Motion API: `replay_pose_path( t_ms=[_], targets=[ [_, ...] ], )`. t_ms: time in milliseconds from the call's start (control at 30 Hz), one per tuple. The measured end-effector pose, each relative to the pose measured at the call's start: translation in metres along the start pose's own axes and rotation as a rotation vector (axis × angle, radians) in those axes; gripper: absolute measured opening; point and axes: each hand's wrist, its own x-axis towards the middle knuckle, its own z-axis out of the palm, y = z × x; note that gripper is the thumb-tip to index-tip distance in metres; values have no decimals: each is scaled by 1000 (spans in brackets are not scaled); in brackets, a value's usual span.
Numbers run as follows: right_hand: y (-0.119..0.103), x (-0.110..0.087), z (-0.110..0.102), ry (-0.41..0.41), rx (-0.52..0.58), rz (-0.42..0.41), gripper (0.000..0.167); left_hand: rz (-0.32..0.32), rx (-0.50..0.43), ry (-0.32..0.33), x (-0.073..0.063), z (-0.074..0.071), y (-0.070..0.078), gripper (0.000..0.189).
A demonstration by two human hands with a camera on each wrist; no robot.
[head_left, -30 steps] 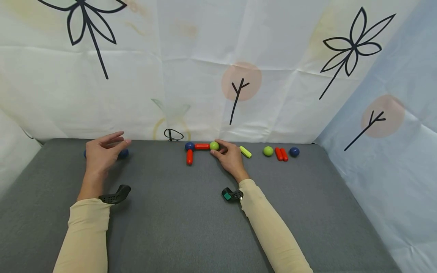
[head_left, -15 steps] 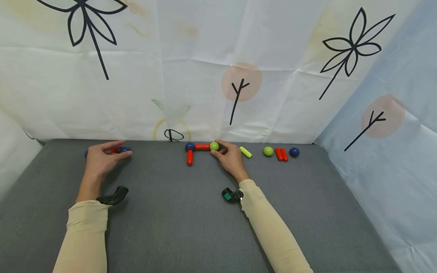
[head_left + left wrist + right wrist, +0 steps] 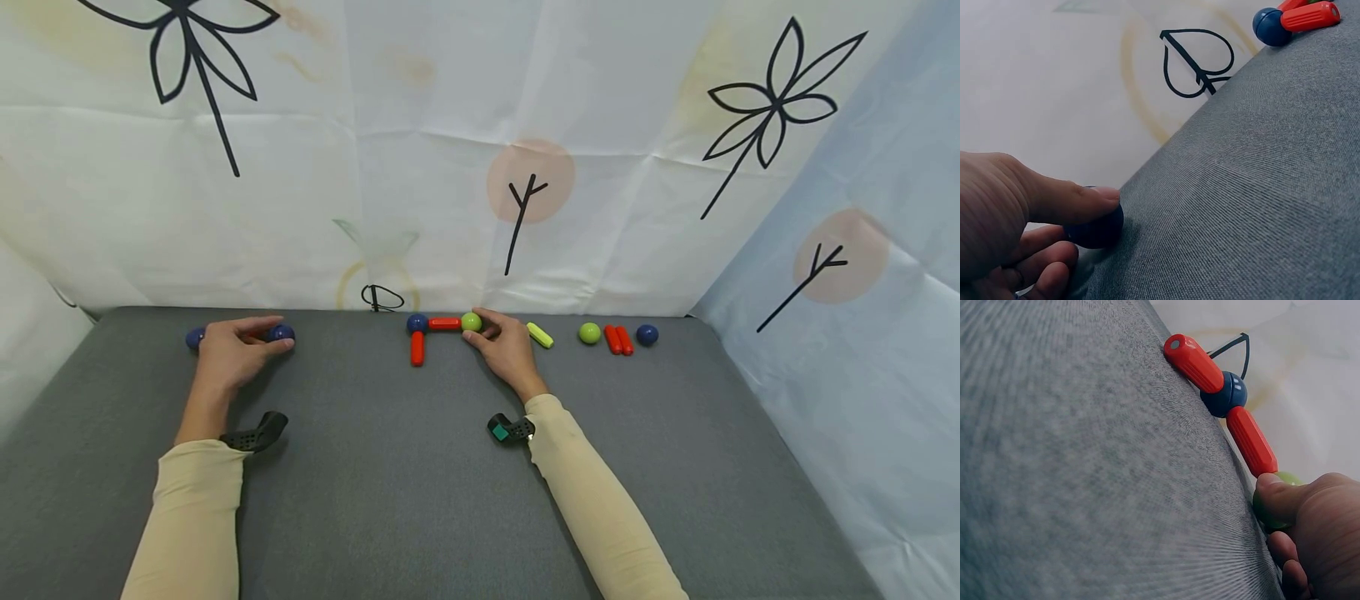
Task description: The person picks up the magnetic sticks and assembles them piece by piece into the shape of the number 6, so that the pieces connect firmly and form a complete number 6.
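My right hand (image 3: 510, 350) pinches a green ball (image 3: 471, 322) between thumb and fingers at the table's back edge. A red rod (image 3: 1251, 442) runs from that ball to a blue ball (image 3: 1232, 391). From the same blue ball a second red rod (image 3: 417, 349) points toward me, a grey metal spot showing in its end. Far to the left, my left hand (image 3: 231, 357) has its thumb and fingers around another blue ball (image 3: 1099, 229). A further blue ball (image 3: 195, 338) lies beyond that hand's outer side. Something red shows between the left fingers, mostly hidden.
Right of the right hand, along the back edge, lie a yellow-green rod (image 3: 539, 335), a green ball (image 3: 589, 333), two red rods (image 3: 618, 340) side by side and a blue ball (image 3: 647, 335). A white printed cloth (image 3: 450, 208) hangs behind the grey table (image 3: 390, 483).
The left hand's thumb and fingers have closed in around the blue ball, which has shifted slightly right with the hand. My right hand keeps its place on the green ball.
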Motion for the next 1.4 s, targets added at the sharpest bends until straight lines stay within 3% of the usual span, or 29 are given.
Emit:
replay_pose_path(
  t_ms=[367, 667, 967, 1400],
  targets=[
    [0, 0, 0, -2, -11, 0, 46, 22, 26, -16, 0, -1, 5, 44],
    [-1, 0, 0, -2, -14, -6, 46, 45, -36, -70, 0, 3, 19, 50],
    [0, 0, 0, -6, -8, -2, 46, 126, -168, -268, -1, 27, 37, 52],
    [1, -1, -1, -6, 1, -11, 46, 295, -200, -548, -5, 74, 56, 41]
  ],
)
